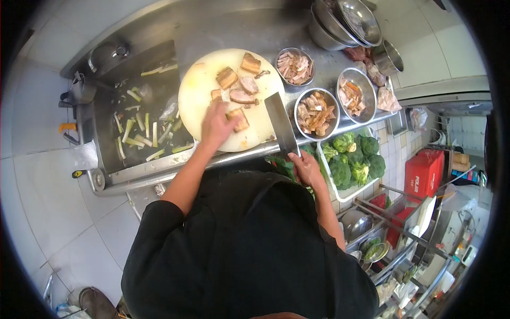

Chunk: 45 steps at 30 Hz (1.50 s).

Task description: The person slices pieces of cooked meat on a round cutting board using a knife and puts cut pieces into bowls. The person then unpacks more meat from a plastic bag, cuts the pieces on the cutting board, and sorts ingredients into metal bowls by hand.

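A round, pale cutting board point(199, 80) carries several pieces of cooked meat, among them a brown chunk point(227, 77) and a cut slice point(243, 96). My left hand point(217, 127) is over the lower left part of the board, its fingers blurred beside a square meat piece point(238, 120); whether it grips anything does not show. My right hand point(306, 168) is closed on the handle of a wide cleaver point(281, 126). The cleaver's blade points away from me and lies across the board's right edge.
Metal bowls of cut meat point(295, 66), point(317, 113), point(356, 98) stand right of the board. A white basket point(345, 198) holds broccoli. Scallion pieces point(143, 126) lie in the sink point(106, 111) at left. Stacked bowls point(340, 26) stand at the back right, a red box point(423, 174) farther right.
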Each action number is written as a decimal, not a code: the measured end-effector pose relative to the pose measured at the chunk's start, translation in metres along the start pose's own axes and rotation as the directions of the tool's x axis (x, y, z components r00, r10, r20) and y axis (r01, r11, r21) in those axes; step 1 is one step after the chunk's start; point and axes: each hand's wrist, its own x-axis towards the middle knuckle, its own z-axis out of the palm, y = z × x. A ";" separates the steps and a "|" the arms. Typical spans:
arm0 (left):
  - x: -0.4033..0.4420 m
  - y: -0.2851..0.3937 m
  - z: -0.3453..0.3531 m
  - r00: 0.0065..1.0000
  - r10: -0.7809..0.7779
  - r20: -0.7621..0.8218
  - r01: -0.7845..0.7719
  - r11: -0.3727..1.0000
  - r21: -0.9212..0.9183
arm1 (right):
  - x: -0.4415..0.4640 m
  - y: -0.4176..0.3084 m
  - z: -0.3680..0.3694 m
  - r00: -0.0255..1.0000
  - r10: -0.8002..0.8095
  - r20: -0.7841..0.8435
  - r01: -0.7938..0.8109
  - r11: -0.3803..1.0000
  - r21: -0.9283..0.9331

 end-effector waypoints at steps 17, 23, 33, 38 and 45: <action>0.026 0.113 0.086 0.900 0.426 0.093 -0.402 0.893 -0.204 | -0.032 0.045 -0.009 0.964 0.006 -0.265 0.135 0.848 0.512; 0.044 0.174 0.154 0.800 0.587 0.127 -0.560 0.805 -0.194 | -0.029 0.068 -0.024 0.900 0.080 -0.429 0.199 0.800 0.567; 0.021 -0.022 -0.007 0.957 0.289 -0.018 -0.289 0.957 -0.007 | -0.025 0.051 -0.019 0.934 -0.124 -0.334 0.192 0.965 0.180; -0.006 -0.028 -0.001 0.913 0.401 0.073 -0.406 0.912 0.064 | -0.019 0.011 -0.004 0.966 -0.234 -0.114 0.218 0.967 -0.136; -0.038 -0.007 0.015 0.906 0.422 -0.041 -0.420 0.906 0.058 | -0.018 -0.007 0.038 0.974 -0.222 -0.043 0.208 0.953 -0.219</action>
